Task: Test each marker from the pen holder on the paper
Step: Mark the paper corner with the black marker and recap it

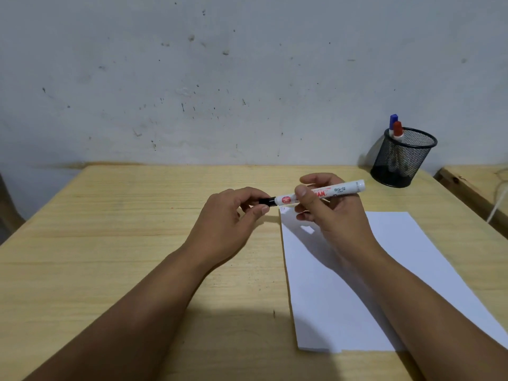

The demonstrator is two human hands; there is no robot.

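A white marker (341, 190) with red lettering lies level above the table, gripped around its barrel by my right hand (327, 207). Its black cap (267, 201) is at the left end, pinched by the fingers of my left hand (233, 213). The white paper (398, 270) lies on the table under my right hand and forearm, with a few short dark strokes at its far left corner. A black mesh pen holder (402, 158) stands at the back right by the wall. It holds a blue-capped marker (393, 121) and a red-capped marker (397, 129).
The light wooden table (110, 229) reaches back to a stained white wall. A second wooden surface (472, 185) with a white cord sits at the right edge.
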